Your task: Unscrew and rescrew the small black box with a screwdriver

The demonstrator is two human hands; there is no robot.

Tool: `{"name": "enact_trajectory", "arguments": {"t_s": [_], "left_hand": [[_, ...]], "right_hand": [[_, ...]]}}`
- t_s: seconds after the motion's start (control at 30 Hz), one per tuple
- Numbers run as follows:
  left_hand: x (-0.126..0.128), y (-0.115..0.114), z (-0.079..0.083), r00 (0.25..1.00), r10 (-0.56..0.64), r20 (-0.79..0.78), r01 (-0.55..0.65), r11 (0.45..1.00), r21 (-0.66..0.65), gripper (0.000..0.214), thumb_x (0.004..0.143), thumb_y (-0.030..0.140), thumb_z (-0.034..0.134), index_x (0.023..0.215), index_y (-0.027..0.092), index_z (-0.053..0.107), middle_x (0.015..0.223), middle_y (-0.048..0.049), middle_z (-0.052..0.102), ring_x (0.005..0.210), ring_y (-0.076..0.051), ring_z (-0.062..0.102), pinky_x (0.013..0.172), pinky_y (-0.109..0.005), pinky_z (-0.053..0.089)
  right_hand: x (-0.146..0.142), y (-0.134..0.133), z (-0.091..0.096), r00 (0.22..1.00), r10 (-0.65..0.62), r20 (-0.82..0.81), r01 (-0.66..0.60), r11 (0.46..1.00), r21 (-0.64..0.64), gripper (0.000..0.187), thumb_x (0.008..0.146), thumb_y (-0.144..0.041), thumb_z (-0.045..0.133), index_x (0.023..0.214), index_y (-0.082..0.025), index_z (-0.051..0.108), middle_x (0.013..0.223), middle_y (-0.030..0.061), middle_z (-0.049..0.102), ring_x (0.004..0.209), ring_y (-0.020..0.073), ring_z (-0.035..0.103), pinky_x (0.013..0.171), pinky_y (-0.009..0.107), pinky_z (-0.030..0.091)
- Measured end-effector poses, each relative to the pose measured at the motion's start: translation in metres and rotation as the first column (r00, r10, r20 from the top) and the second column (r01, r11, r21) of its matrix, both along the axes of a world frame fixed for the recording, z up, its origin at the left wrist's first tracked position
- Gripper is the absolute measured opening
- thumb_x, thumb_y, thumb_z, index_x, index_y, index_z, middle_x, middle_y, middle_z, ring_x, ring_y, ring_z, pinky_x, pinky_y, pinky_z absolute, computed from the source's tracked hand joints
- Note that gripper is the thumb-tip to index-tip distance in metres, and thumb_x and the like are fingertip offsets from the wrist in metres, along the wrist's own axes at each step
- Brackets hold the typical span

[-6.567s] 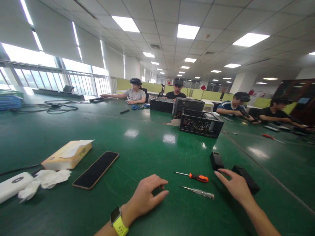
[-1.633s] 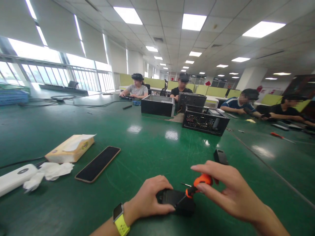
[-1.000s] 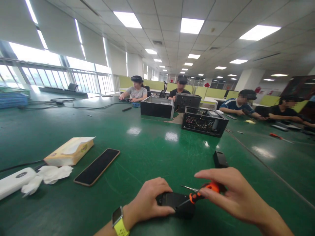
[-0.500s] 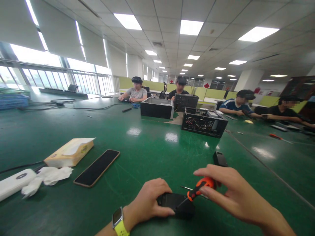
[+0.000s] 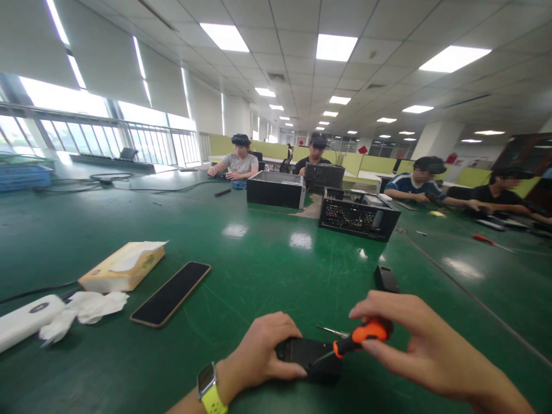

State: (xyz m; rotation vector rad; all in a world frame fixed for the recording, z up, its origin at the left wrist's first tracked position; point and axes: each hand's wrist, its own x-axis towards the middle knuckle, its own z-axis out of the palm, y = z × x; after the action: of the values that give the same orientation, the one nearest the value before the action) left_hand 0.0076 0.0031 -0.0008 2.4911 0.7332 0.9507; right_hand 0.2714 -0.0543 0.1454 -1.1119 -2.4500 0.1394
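Note:
My left hand (image 5: 269,348), with a watch on a yellow-green band at its wrist, is closed around the left end of a small black box-like device (image 5: 323,352) lying on the green table. In my right hand (image 5: 414,339) is an orange and black screwdriver (image 5: 364,335), gripped by its handle between thumb and fingers. Its shaft slants down to the left, with the tip at the top of the device near my left thumb. Behind the device lies a thin metal tool (image 5: 332,332), partly covered by the screwdriver. Another black block-shaped piece (image 5: 387,279) stands beyond my right hand.
A smartphone (image 5: 171,294), tissue pack (image 5: 124,267), crumpled tissues (image 5: 88,307) and white device (image 5: 28,323) lie to the left. Further off are open computer cases (image 5: 359,214), cables (image 5: 101,181) and another screwdriver (image 5: 487,240). Several people sit around the table.
My right hand and the screwdriver handle have shifted slightly to the right, while the tip stays at the device. My left hand and the device have not visibly moved.

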Motion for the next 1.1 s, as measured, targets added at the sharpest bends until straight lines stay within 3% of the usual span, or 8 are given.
{"name": "enact_trajectory", "arguments": {"t_s": [0.23, 0.4, 0.53, 0.6, 0.73, 0.87, 0.93, 1.1], "left_hand": [[-0.0003, 0.0003, -0.0003, 1.0, 0.007, -0.008, -0.007, 1.0, -0.005, 0.071, 0.082, 0.08, 0.047, 0.093, 0.015, 0.07, 0.081, -0.0091, 0.068, 0.074, -0.022, 0.061, 0.067, -0.03, 0.046], [-0.0007, 0.0004, 0.0, 1.0, 0.008, 0.003, -0.008, 1.0, -0.004, 0.068, 0.081, 0.079, 0.049, 0.094, 0.016, 0.07, 0.081, -0.0084, 0.068, 0.074, -0.022, 0.061, 0.066, -0.029, 0.046], [-0.0006, -0.0001, 0.0001, 1.0, 0.008, 0.009, -0.008, 1.0, -0.009, 0.067, 0.081, 0.079, 0.049, 0.093, 0.016, 0.07, 0.08, -0.0081, 0.067, 0.074, -0.022, 0.061, 0.067, -0.029, 0.046], [-0.0005, -0.0003, -0.0002, 1.0, 0.006, 0.013, -0.006, 1.0, -0.014, 0.067, 0.081, 0.079, 0.049, 0.093, 0.016, 0.07, 0.08, -0.008, 0.067, 0.074, -0.021, 0.061, 0.067, -0.028, 0.046], [-0.0004, -0.0003, -0.0007, 1.0, 0.008, 0.012, -0.007, 1.0, -0.016, 0.068, 0.081, 0.079, 0.049, 0.093, 0.016, 0.07, 0.08, -0.0081, 0.066, 0.074, -0.021, 0.06, 0.067, -0.029, 0.046], [-0.0006, -0.0003, -0.0005, 1.0, 0.013, 0.003, -0.013, 1.0, -0.025, 0.069, 0.08, 0.08, 0.049, 0.092, 0.015, 0.071, 0.08, -0.0088, 0.067, 0.074, -0.022, 0.061, 0.066, -0.029, 0.046], [-0.0005, -0.0001, -0.0005, 1.0, 0.011, 0.002, -0.011, 1.0, -0.024, 0.069, 0.08, 0.079, 0.05, 0.093, 0.015, 0.071, 0.08, -0.0091, 0.067, 0.074, -0.023, 0.061, 0.067, -0.03, 0.046], [-0.0001, -0.0001, -0.0006, 1.0, 0.007, 0.01, -0.006, 1.0, -0.018, 0.068, 0.082, 0.079, 0.049, 0.093, 0.015, 0.071, 0.08, -0.0087, 0.067, 0.074, -0.022, 0.061, 0.067, -0.03, 0.045]], "right_hand": [[0.0014, 0.0013, -0.0007, 1.0, 0.002, -0.02, -0.003, 1.0, -0.021, 0.022, 0.088, -0.027, 0.061, 0.109, -0.025, 0.067, 0.099, 0.0025, 0.075, 0.086, 0.0172, 0.071, 0.075, 0.026, 0.055], [0.0012, 0.0014, 0.0007, 0.999, -0.051, 0.011, 0.051, 0.996, -0.069, 0.018, 0.089, -0.036, 0.062, 0.102, -0.025, 0.07, 0.087, 0.0011, 0.075, 0.076, 0.0173, 0.07, 0.063, 0.024, 0.052], [0.0015, 0.003, 0.0005, 1.0, -0.009, -0.011, 0.008, 0.995, -0.104, 0.018, 0.087, -0.03, 0.064, 0.104, -0.024, 0.067, 0.091, -0.0001, 0.072, 0.078, 0.0142, 0.066, 0.072, 0.024, 0.05], [0.0018, 0.0047, -0.0014, 1.0, -0.01, -0.004, 0.01, 0.991, -0.136, 0.014, 0.088, -0.035, 0.065, 0.093, -0.022, 0.068, 0.08, -0.0016, 0.069, 0.069, 0.0125, 0.062, 0.065, 0.023, 0.047], [0.0012, 0.0083, -0.005, 0.997, -0.078, -0.009, 0.076, 0.991, -0.109, 0.041, 0.085, -0.052, 0.066, 0.062, -0.018, 0.06, 0.055, -0.0042, 0.055, 0.051, 0.0103, 0.049, 0.048, 0.022, 0.034], [0.0009, 0.0073, 0.0002, 0.999, 0.004, -0.036, -0.008, 0.991, -0.136, 0.013, 0.092, -0.029, 0.059, 0.096, -0.022, 0.069, 0.083, 0.0011, 0.068, 0.073, 0.0141, 0.062, 0.066, 0.024, 0.047], [0.002, 0.0051, 0.0029, 0.998, 0.042, -0.039, -0.047, 0.987, -0.155, 0.017, 0.091, -0.022, 0.058, 0.105, -0.023, 0.067, 0.094, 0.0026, 0.069, 0.081, 0.0152, 0.064, 0.074, 0.026, 0.049], [0.0015, 0.0015, -0.0012, 0.995, -0.085, 0.048, 0.092, 0.982, -0.164, 0.024, 0.089, -0.044, 0.062, 0.084, -0.02, 0.067, 0.069, -0.001, 0.066, 0.061, 0.0137, 0.058, 0.06, 0.026, 0.044]]}}
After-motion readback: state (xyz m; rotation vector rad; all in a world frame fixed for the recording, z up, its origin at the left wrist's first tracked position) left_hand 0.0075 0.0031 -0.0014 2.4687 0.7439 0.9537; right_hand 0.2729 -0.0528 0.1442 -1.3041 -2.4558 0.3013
